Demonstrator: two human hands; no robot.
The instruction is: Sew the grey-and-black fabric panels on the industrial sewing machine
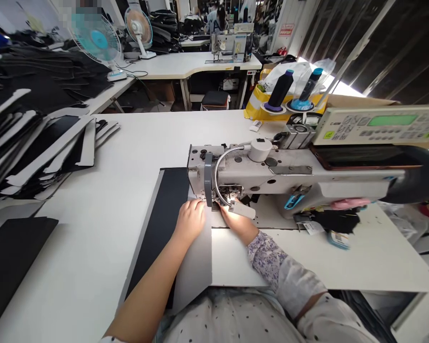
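Left hand (190, 220): fingers (197, 205) close together, lying flat on the black, grey-edged panel (160, 224), no pinch seen; right hand (238, 221): fingers (226, 208) narrowly spread, flat on the panel's grey layer; panel lies on the white table (93, 200), its far end at the sewing machine's (229, 171) needle area; stacked panels (46, 152) lie left.

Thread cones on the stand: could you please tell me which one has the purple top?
The left cone has the purple top; the right cone has a teal top and a teal base.
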